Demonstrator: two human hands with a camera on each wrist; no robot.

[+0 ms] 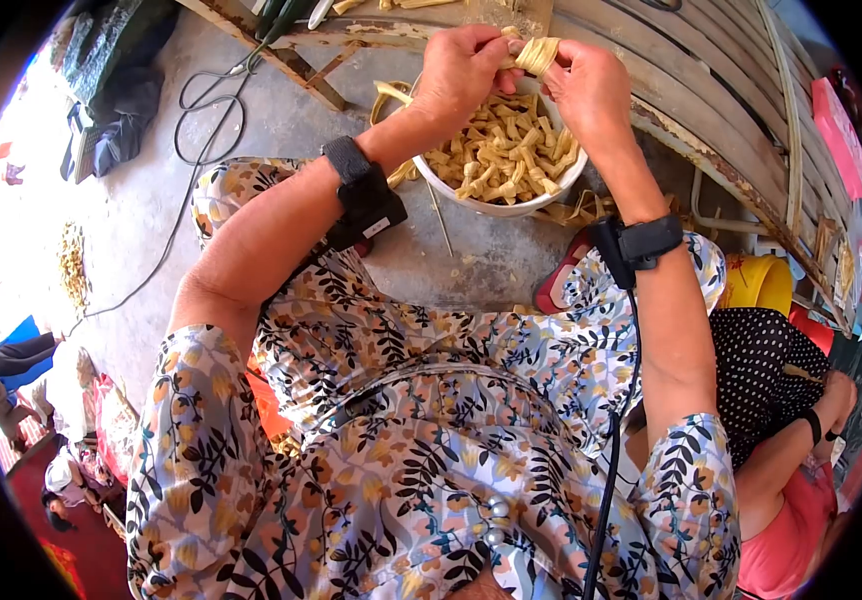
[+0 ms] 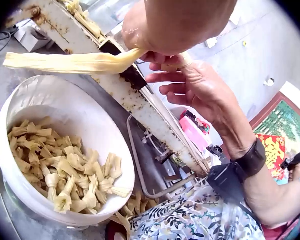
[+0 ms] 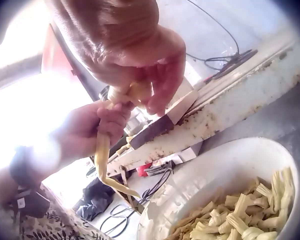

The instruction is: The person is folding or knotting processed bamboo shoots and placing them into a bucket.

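Note:
Above a white bucket (image 1: 507, 209), both hands work on one pale yellow, flat, pliable strip (image 1: 537, 56). My left hand (image 1: 458, 78) pinches it between thumb and fingers. A loose tail of the strip (image 2: 65, 62) sticks out past that hand in the left wrist view, and hangs down in the right wrist view. My right hand (image 1: 591, 92) grips the looped end, where the strip wraps round on itself near the fingertips. Part of the loop is hidden behind the fingers. Many short knotted pieces (image 1: 511, 150) of the same yellow material fill the bucket's lower part.
A slatted bench (image 1: 701, 90) with a rusty frame stands beyond the bucket. On the floor, a black cable (image 1: 186, 160) curls at the left. Another person (image 1: 791, 500) in a pink top sits at the right, near a yellow bucket (image 1: 757, 283).

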